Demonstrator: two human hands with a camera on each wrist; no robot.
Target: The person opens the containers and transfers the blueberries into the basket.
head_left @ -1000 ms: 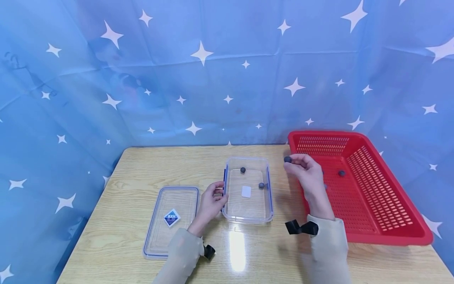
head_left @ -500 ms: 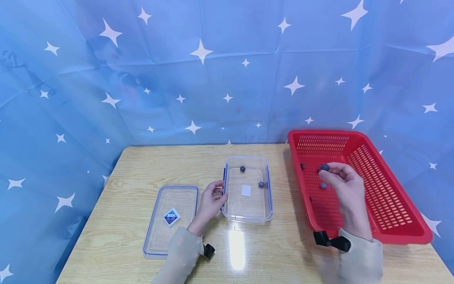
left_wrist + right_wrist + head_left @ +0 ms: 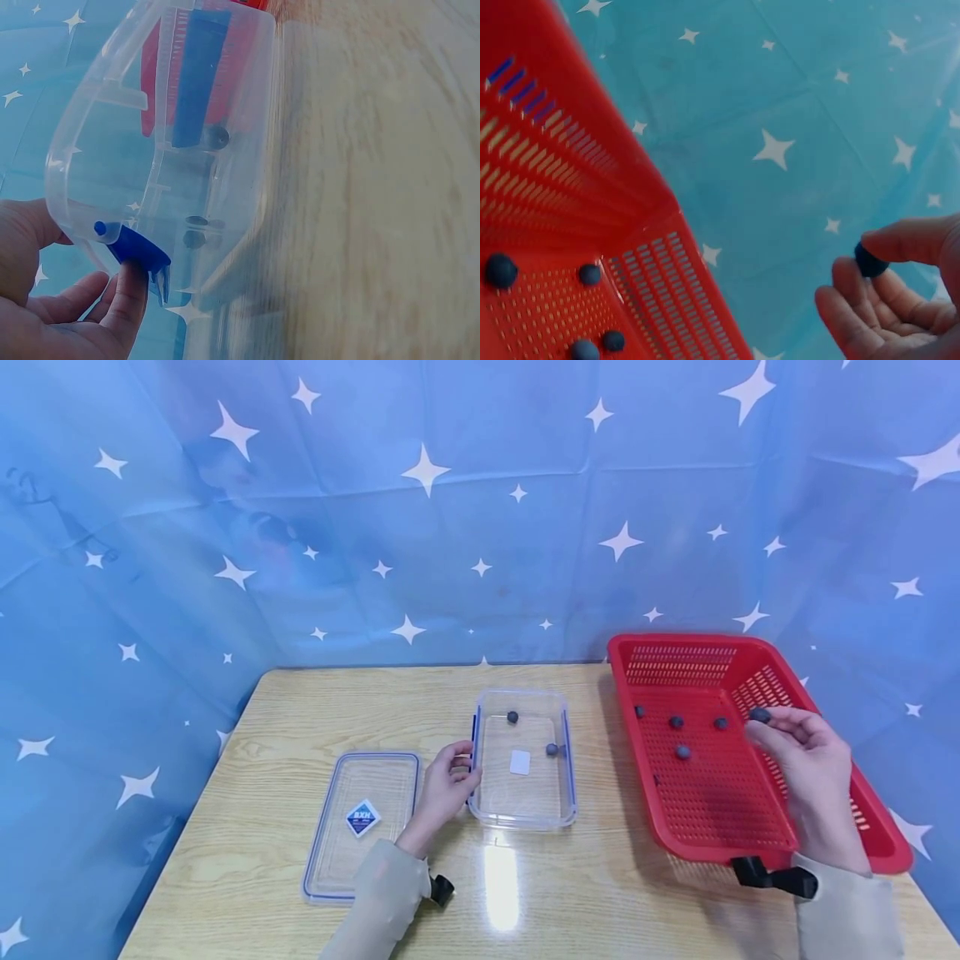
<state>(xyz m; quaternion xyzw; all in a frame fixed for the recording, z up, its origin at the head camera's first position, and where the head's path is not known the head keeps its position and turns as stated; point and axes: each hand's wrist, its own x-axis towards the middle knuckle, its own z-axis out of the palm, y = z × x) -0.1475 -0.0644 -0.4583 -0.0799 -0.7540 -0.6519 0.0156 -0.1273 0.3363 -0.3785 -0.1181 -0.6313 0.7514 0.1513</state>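
My right hand [image 3: 813, 768] pinches a blueberry [image 3: 868, 262] between thumb and fingers, raised over the right side of the red plastic basket [image 3: 697, 814]. Several more blueberries [image 3: 682, 752] lie scattered on the basket floor. My left hand [image 3: 444, 787] holds the left side of a clear plastic food container [image 3: 517, 802]. In the left wrist view its thumb is at the rim and a finger presses the blue latch [image 3: 139, 249]. The container stands without its lid; one blueberry [image 3: 513, 717] sits near its back wall and another [image 3: 552, 750] by its right wall.
The container's clear lid [image 3: 337, 868] with a blue edge and a diamond-shaped label lies flat on the wooden table [image 3: 240, 827], left of my left hand. A blue star-printed cloth [image 3: 480, 527] hangs behind the table.
My right hand has moved right, from left of the basket's rim across to its right side, keeping the blueberry pinched. My left hand and the container have stayed put.
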